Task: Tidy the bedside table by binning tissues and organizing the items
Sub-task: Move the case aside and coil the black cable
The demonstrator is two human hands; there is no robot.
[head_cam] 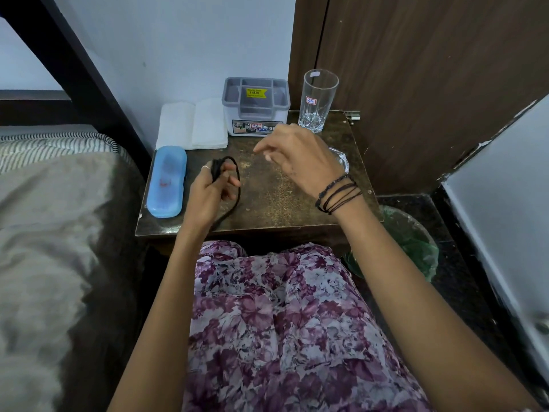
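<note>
**Operator:** Looking down from the head camera, I see the left hand (208, 191) low over the counter (276, 197), its fingers (230, 181) curled together around a bundle of black cord (218, 171). Several turns sit wound over the fingers, and one loose loop of it hangs down past the palm toward the counter's front edge.

**Second:** And the other hand?

**Operator:** The right hand (300, 156) hovers above the middle of the counter, fingers spread loosely apart, holding nothing that I can make out. Dark thread bracelets (338, 193) circle its wrist.

**Second:** Where are the things to be sorted?

**Operator:** A blue case (167, 181) lies flat along the counter's left edge, just beside the left hand. Behind it, at the back left against the wall, two white folded tissues (193, 124) lie side by side. Right of them a grey organizer box (256, 105) with compartments stands at the back, a yellow price sticker inside it. Next to that an empty drinking glass (318, 99) stands upright at the back right corner.

**Second:** Anything behind the right hand?

**Operator:** Something clear and glassy (341, 159) peeks out beside the wrist; I cannot tell what it is.

**Second:** The bin?

**Operator:** A bin lined with a green bag (416, 242) sits on the floor, right of the counter. A bed (53, 218) lies on the left.
</note>
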